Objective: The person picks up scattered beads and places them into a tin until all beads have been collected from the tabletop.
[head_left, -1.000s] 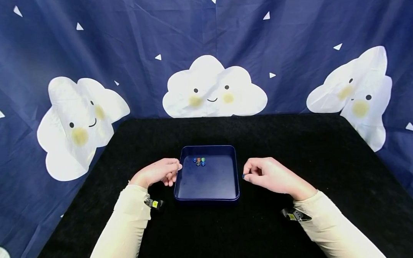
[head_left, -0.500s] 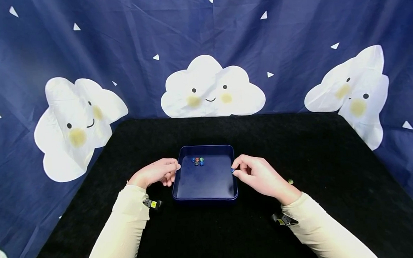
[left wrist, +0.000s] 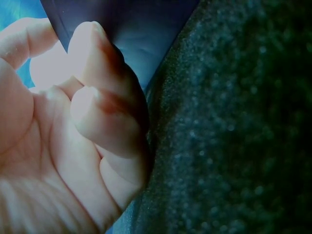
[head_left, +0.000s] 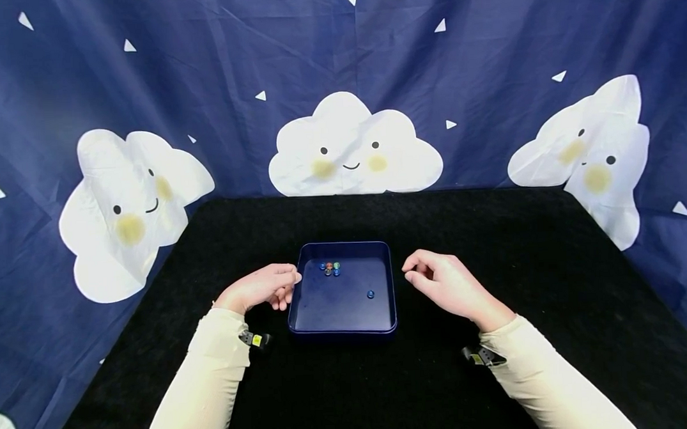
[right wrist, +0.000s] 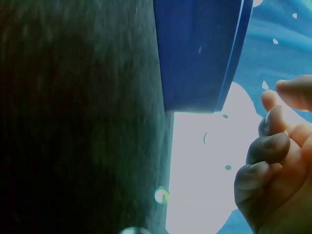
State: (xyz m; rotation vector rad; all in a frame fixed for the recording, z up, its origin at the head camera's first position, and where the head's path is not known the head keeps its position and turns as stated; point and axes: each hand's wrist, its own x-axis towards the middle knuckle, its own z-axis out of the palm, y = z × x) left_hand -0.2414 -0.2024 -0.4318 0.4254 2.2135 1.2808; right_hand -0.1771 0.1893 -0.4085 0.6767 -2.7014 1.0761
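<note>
Blue marble (head_left: 370, 294) now lies in the tray (head_left: 342, 315), apart from five clustered marbles (head_left: 330, 269); right hand (head_left: 451, 284) has backed off, holding nothing, gap narrow. Black cloth (head_left: 351, 393) beneath, cloud-printed curtain (head_left: 336, 48) behind. Left hand (head_left: 261, 287) pinches tray's edge; another marble (right wrist: 161, 195) on cloth.

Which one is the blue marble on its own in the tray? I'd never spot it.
On the black table, find the square blue tray between the left hand and the right hand. Inside, a blue marble lies toward the right side. It sits alone, while five other marbles bunch near the far left corner.
</note>
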